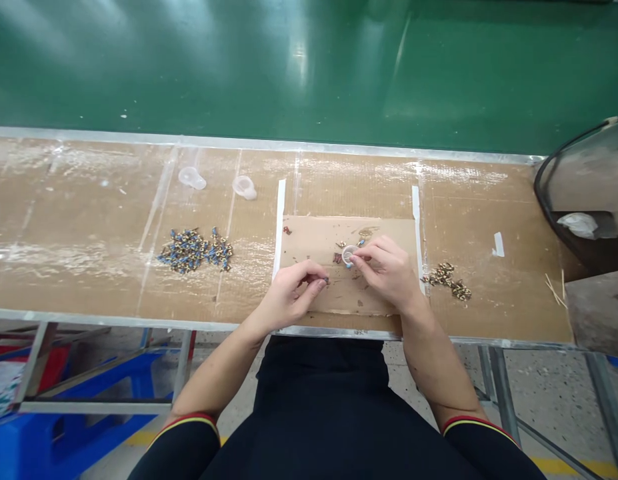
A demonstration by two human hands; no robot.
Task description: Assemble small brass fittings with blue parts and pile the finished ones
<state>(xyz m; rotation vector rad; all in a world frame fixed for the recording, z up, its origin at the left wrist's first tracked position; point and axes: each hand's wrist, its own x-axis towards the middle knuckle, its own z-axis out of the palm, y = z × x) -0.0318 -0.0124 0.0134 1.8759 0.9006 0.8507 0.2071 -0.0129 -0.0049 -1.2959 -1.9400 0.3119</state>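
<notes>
My left hand [299, 292] is closed in a pinch over the cardboard sheet [313, 240], with a small dark piece [325, 280] at its fingertips, too small to name. My right hand [386, 270] pinches at the rim of a small clear plastic cup [349, 255] standing low over the sheet; whether the fingers also hold something tiny, I cannot tell. Beside the cup lie a small reddish-brown piece [337, 257] and a few brass-coloured bits [363, 237]. Another reddish piece [287, 231] lies near the sheet's upper left corner.
A pile of blue and brass-coloured small parts [189, 250] lies to the left, brass-coloured parts [446, 279] to the right. Two clear plastic cups [245, 187] rest at the back left. Thin sticks [556, 291] and a grey machine with a black cable [541, 180] are at the right end.
</notes>
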